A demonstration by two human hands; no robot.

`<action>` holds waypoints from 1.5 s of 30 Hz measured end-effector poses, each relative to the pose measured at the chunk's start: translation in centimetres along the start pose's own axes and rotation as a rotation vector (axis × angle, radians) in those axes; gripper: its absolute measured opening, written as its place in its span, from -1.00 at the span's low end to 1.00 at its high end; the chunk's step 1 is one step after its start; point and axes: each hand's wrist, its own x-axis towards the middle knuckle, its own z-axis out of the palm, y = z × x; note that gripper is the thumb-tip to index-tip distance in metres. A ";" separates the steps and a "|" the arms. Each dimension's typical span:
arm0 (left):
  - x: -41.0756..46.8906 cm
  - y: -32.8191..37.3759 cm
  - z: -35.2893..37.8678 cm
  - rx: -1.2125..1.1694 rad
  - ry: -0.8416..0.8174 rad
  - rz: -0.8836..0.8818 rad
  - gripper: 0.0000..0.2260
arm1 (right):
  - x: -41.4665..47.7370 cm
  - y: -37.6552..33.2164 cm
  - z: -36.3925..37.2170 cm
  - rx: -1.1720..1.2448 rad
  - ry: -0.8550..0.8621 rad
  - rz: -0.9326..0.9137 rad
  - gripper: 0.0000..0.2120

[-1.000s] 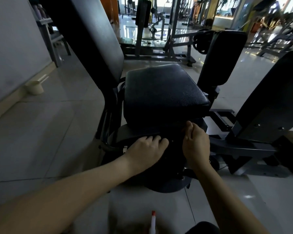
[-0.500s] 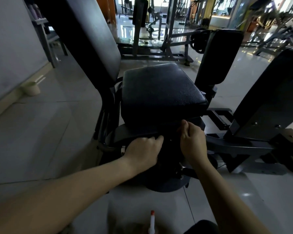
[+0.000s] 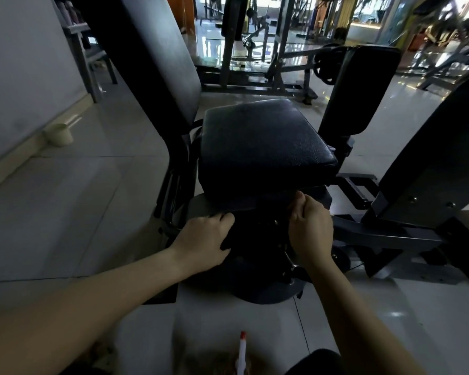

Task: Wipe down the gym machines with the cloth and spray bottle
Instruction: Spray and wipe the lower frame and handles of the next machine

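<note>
Two bare hands work just below the front edge of the seat pad (image 3: 266,147): the left hand (image 3: 203,239) curls its fingers onto a dark cloth (image 3: 244,236), the right hand (image 3: 310,228) pinches its other end in a fist; the spray bottle (image 3: 241,355) stands on the floor, well below the pad

Pale scoop-shaped cup (image 3: 58,134) sits on the tiled floor (image 3: 65,212) against the base of the grey wall (image 3: 19,71), handle pointing away from the viewer. Grey metal shelf frame (image 3: 91,58) stands further back along the same wall; its contents are too blurred to identify. Floor tiles are glossy, light grey, with bright window reflections in the far background.
</note>
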 end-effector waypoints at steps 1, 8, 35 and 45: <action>0.8 0.3 -0.4 -0.044 -0.076 -0.018 -0.76 | 0.0 -0.1 0.0 -0.020 -0.010 -0.007 -0.54; 4.3 0.0 -2.5 -0.332 -0.556 -0.092 -0.83 | 0.1 -0.1 -0.2 -0.002 -0.023 -0.019 -0.52; 3.4 1.5 -3.7 -0.119 -0.483 -0.131 -0.78 | -0.1 0.2 0.0 0.090 0.051 -0.082 -0.50; 2.8 4.9 -0.3 -0.179 0.057 -0.180 -0.83 | -0.3 0.0 -0.1 0.132 0.063 -0.019 -0.53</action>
